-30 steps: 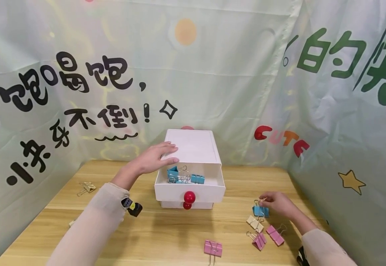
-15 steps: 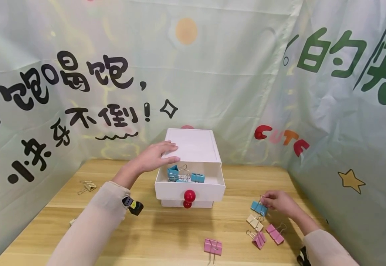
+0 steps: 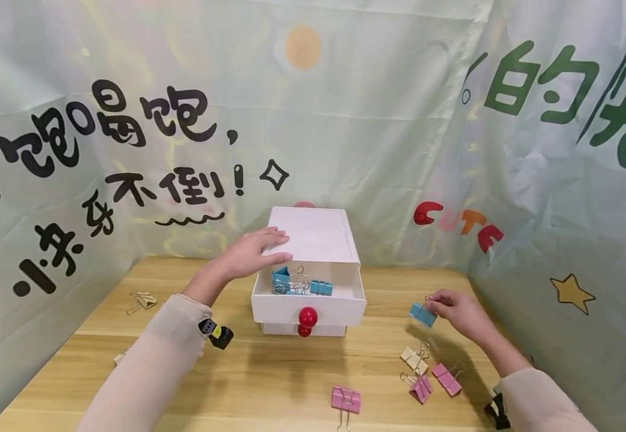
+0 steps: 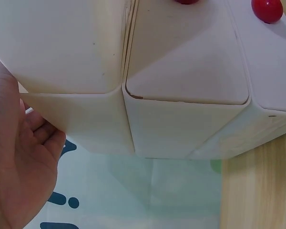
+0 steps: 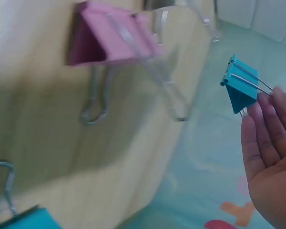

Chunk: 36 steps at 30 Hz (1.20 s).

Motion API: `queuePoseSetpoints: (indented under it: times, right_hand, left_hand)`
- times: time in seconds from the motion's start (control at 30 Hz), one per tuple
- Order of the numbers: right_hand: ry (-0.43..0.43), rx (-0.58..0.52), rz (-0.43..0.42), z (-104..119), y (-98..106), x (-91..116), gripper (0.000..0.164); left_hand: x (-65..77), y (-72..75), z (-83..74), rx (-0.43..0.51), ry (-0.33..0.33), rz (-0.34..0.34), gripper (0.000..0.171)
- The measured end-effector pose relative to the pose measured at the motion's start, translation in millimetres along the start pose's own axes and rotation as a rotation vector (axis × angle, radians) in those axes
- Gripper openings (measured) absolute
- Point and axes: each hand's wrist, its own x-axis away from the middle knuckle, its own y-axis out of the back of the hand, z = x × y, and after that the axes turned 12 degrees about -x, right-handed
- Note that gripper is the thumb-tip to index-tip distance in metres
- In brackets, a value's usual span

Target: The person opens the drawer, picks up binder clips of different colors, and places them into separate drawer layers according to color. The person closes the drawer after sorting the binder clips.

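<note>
Head view: lower right, I see the right hand (image 3: 461,312) pinching a blue metal binder clip (image 3: 422,314); at centre, the left hand (image 3: 250,255), fingers extended, rests on a white rectangular drawer box (image 3: 315,237). Left wrist view: fingers at the box edge, left. Right wrist view: clip at right, between thumb and fingers.

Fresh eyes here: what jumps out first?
Head view: probably the central white drawer box, its red-knobbed upper drawer open on blue binder clips. Right of it, the right hand pinches another blue binder clip above the table. Then bold black lettering, left on the backdrop.
</note>
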Motion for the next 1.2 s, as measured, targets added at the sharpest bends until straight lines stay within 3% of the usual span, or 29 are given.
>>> queuePoseSetpoints:
  times: [0.4, 1.2]
  right_hand:
    - [0.072, 0.0, -0.056, 47.5, 8.1, -3.4, 0.026]
    - [0.221, -0.051, -0.068, 124.8, 5.3, -1.1, 0.022]
  left_hand:
    - [-2.2, -0.2, -0.3, 0.003, -0.011, -0.011, 0.071]
    - [0.7, -0.6, 0.7, 0.002, 0.009, -0.003, 0.07]
